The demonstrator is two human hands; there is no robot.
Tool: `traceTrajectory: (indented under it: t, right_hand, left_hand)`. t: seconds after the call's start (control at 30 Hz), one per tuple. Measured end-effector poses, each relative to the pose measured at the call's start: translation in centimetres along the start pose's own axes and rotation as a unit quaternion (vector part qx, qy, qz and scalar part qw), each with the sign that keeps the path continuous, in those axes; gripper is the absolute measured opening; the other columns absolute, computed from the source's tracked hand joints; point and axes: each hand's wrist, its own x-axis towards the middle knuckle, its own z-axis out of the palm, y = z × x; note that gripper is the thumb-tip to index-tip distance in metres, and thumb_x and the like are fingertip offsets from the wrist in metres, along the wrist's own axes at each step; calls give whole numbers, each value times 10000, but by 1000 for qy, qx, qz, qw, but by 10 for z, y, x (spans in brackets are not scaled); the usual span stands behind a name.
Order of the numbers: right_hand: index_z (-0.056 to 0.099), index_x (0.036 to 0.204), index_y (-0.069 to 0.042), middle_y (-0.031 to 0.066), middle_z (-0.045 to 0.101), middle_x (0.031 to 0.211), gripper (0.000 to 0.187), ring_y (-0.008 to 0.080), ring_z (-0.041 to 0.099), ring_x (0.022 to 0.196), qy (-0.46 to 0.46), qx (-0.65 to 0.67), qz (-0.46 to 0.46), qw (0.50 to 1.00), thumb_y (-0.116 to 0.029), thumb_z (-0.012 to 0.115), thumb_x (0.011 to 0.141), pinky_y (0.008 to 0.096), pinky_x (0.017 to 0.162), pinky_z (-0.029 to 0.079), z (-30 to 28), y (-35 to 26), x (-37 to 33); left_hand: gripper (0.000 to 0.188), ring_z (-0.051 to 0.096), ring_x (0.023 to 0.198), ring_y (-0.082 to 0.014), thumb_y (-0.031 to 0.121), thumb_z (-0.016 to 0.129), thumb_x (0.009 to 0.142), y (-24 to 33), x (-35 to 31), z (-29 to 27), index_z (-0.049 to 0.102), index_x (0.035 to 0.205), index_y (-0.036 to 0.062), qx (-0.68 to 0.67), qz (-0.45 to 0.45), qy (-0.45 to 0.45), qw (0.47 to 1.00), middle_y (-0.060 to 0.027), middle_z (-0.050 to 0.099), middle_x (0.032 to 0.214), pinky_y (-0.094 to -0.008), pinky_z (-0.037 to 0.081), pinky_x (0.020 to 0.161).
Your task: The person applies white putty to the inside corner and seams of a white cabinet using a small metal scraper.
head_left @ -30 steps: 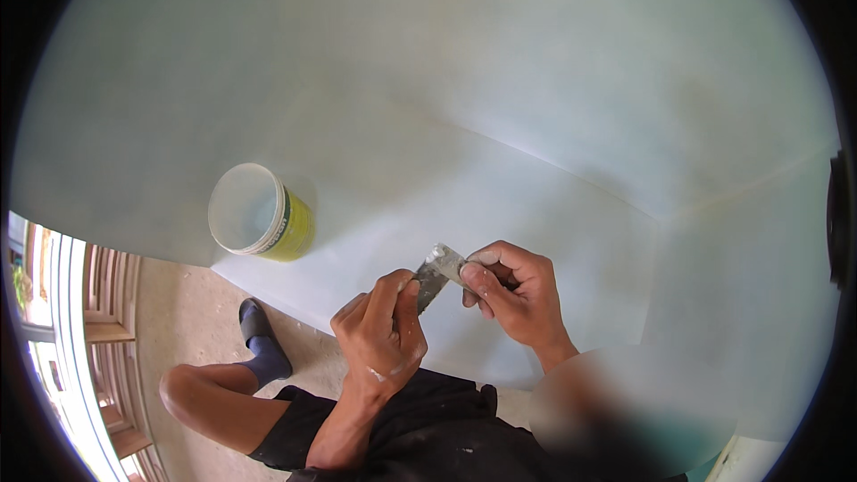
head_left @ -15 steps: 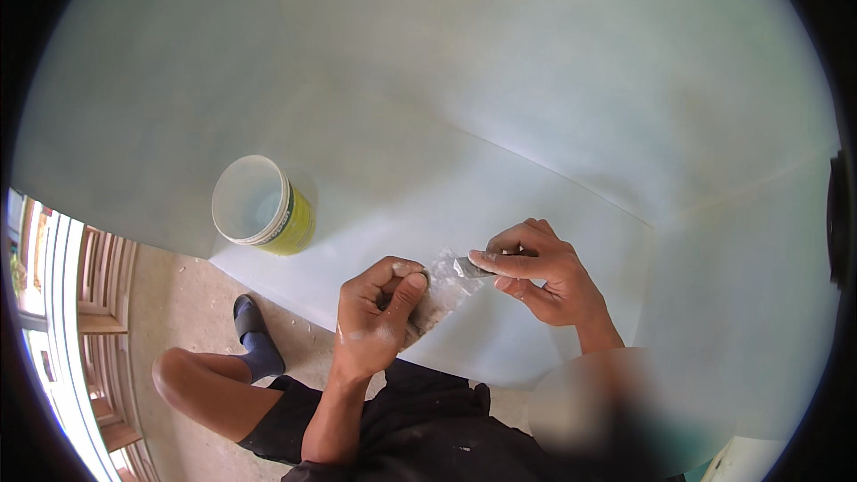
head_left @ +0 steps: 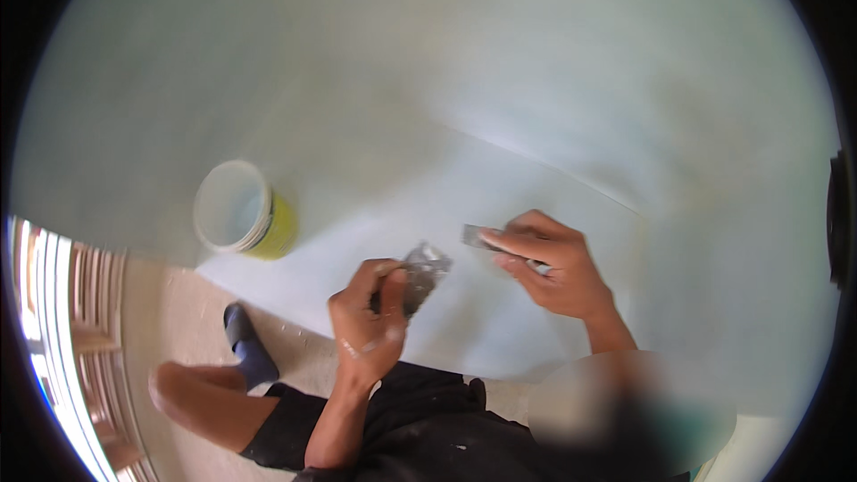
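My left hand (head_left: 370, 317) grips a broad metal putty knife (head_left: 424, 272) smeared with pale filler, its blade tilted up to the right. My right hand (head_left: 549, 263) holds a smaller scraper (head_left: 476, 236) by its handle, blade pointing left, a short gap away from the broad knife. Both hands hover in front of a pale green-white wall (head_left: 464, 89). A yellow bucket (head_left: 243, 211) with white filler inside stands on the floor to the left, against the wall.
My bare left leg with a dark blue sock (head_left: 245, 353) rests on the beige floor (head_left: 174, 321). Slatted wooden shutters (head_left: 76, 330) with bright light run along the left edge. A wall corner line (head_left: 571, 174) crosses to the right.
The two blades were touching a second ago. My right hand has since moved right with the scraper, and the tools are now apart. The view has shifted slightly.
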Motion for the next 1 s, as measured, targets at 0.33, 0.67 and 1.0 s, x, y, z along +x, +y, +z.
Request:
traceTrajectory:
  t: [0.33, 0.67, 1.0]
  right_hand:
    - [609, 1334, -59, 58, 636, 929, 424, 116, 550, 741, 108, 148, 151, 971, 42, 601, 922, 283, 636, 471, 30, 29, -63]
    - [677, 1130, 11, 43, 647, 883, 221, 68, 576, 702, 284, 205, 305, 886, 9, 672, 909, 234, 634, 462, 69, 73, -101]
    - [679, 921, 8, 11, 655, 750, 74, 55, 582, 679, 338, 105, 344, 870, -27, 728, 879, 223, 617, 463, 60, 100, -84]
  left_hand:
    - [192, 443, 670, -41, 154, 598, 1018, -54, 43, 39, 646, 955, -21, -149, -111, -90, 979, 50, 555, 728, -216, 359, 608]
    - [182, 432, 612, -41, 122, 578, 1025, -111, 85, 119, 635, 938, -26, -111, -50, -176, 977, 36, 552, 694, -230, 364, 555]
    - [152, 480, 590, -63, 102, 569, 1023, -158, 108, 149, 628, 940, -11, -155, 21, -233, 960, -22, 594, 675, -249, 406, 538]
